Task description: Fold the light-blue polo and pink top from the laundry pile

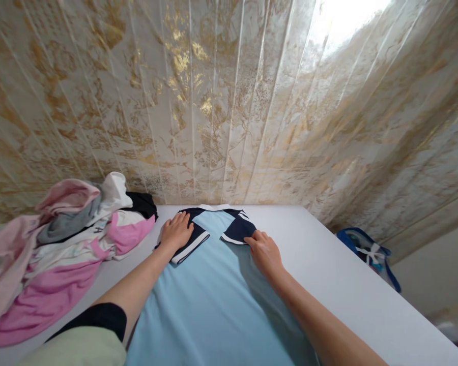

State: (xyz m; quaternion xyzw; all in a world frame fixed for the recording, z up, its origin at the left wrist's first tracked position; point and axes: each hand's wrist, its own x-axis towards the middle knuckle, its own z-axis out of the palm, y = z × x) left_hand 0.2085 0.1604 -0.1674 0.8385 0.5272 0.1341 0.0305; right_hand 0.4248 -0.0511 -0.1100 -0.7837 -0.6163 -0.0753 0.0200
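Observation:
A light blue shirt (213,295) with navy, white-trimmed sleeves lies flat on a white table (328,264), its collar toward the wall. Both sleeves are folded inward over the body. My left hand (176,230) rests flat, fingers stretched out, on the folded left sleeve (193,241). My right hand (264,250) lies on the shirt's right edge, fingertips touching the folded right sleeve (239,229); its fingers are extended and hold nothing.
A heap of pink, white, grey and black clothes (61,239) covers the table's left side. A wall with gold-marbled panels (229,101) stands right behind the table. A blue and white bag (368,251) sits off the table's right edge.

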